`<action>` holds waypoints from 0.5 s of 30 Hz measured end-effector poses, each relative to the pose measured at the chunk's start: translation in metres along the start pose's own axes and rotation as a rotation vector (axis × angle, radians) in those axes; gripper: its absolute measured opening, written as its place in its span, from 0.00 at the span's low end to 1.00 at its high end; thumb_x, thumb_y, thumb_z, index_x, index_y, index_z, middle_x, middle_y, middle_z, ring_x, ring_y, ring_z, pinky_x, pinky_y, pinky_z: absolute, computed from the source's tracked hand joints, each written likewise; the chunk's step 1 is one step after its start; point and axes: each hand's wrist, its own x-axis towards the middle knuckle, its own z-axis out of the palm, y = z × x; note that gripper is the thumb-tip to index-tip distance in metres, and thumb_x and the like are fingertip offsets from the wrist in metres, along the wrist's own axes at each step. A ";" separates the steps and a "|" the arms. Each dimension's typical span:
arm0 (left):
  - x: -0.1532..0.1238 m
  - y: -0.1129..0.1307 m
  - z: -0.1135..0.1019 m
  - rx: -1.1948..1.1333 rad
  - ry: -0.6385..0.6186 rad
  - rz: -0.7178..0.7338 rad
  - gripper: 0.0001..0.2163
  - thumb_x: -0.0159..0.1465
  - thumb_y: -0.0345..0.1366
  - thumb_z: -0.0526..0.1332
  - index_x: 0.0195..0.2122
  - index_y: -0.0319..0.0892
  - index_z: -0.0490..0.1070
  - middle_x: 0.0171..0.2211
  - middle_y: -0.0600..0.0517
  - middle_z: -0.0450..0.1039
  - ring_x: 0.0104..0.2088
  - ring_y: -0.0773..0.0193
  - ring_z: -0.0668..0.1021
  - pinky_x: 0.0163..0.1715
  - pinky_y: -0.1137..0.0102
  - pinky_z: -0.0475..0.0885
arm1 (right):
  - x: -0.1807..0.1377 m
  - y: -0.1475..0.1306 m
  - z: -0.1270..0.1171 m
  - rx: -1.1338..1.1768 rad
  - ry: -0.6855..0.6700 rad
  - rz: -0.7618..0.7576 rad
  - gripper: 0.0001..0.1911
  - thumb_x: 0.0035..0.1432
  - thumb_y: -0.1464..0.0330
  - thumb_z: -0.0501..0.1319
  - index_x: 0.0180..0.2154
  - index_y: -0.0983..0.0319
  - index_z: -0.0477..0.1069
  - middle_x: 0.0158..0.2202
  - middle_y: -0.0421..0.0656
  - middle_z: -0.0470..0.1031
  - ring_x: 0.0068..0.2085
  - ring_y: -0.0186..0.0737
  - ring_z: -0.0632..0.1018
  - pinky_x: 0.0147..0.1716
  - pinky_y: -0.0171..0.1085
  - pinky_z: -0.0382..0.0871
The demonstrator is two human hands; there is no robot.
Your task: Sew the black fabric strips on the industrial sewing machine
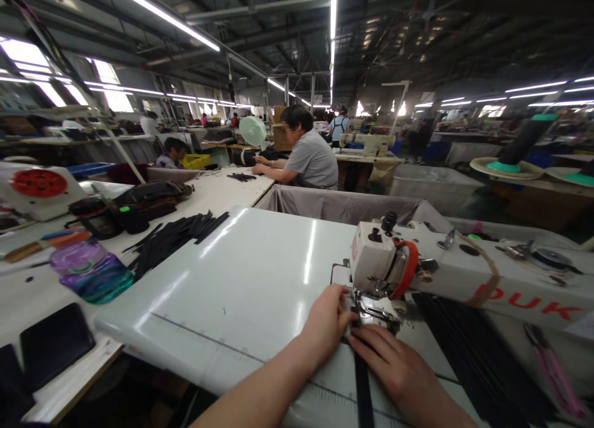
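A long black fabric strip (364, 394) runs from the front edge of the table up to the needle area of a white sewing machine (371, 261). My left hand (327, 316) is closed at the left of the presser foot, thumb and fingers bent around the strip's far end; the fingertips are partly hidden. Just in front of the metal plate (378, 313), my right hand (388, 357) grips the strip from its right side, fingers close together. The needle itself cannot be made out.
Black strips (477, 360) and pink-handled snips (552, 378) lie at right. On the left are more black strips (171, 242), a purple-teal bottle (90, 270) and a phone (56, 341). A co-worker in grey (310, 153) sits beyond a cloth-lined bin (343, 202).
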 end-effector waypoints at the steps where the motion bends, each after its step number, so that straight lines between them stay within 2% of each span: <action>1: -0.001 0.000 0.000 0.143 0.033 0.097 0.10 0.58 0.29 0.65 0.42 0.40 0.73 0.38 0.50 0.74 0.39 0.61 0.74 0.41 0.66 0.70 | -0.003 0.000 0.005 -0.024 0.006 -0.001 0.23 0.60 0.81 0.47 0.52 0.65 0.71 0.48 0.50 0.76 0.50 0.43 0.76 0.48 0.39 0.74; 3: -0.003 0.000 -0.001 0.340 -0.005 0.236 0.03 0.61 0.31 0.64 0.37 0.41 0.75 0.42 0.48 0.76 0.45 0.58 0.73 0.48 0.63 0.69 | -0.008 -0.001 0.014 -0.070 0.019 0.033 0.23 0.60 0.82 0.47 0.52 0.67 0.71 0.48 0.50 0.76 0.50 0.41 0.76 0.48 0.37 0.74; 6: -0.006 0.001 0.000 0.432 -0.088 0.315 0.04 0.65 0.31 0.61 0.34 0.42 0.76 0.43 0.50 0.78 0.47 0.58 0.74 0.50 0.62 0.68 | -0.016 0.000 0.023 -0.124 0.029 0.078 0.26 0.59 0.82 0.46 0.54 0.67 0.70 0.52 0.51 0.75 0.52 0.41 0.76 0.48 0.36 0.74; 10: -0.006 0.002 0.003 0.445 -0.088 0.358 0.07 0.67 0.30 0.58 0.37 0.42 0.77 0.45 0.50 0.78 0.49 0.59 0.75 0.49 0.63 0.70 | -0.023 0.003 0.032 -0.106 0.036 0.071 0.27 0.58 0.82 0.46 0.56 0.67 0.68 0.54 0.50 0.73 0.54 0.40 0.74 0.50 0.36 0.73; 15: 0.001 -0.001 -0.005 0.356 -0.154 0.435 0.08 0.66 0.29 0.58 0.38 0.40 0.77 0.46 0.49 0.78 0.49 0.61 0.76 0.54 0.67 0.69 | -0.022 0.000 0.036 -0.102 0.014 0.098 0.28 0.56 0.83 0.47 0.57 0.68 0.68 0.55 0.51 0.72 0.55 0.42 0.74 0.51 0.37 0.73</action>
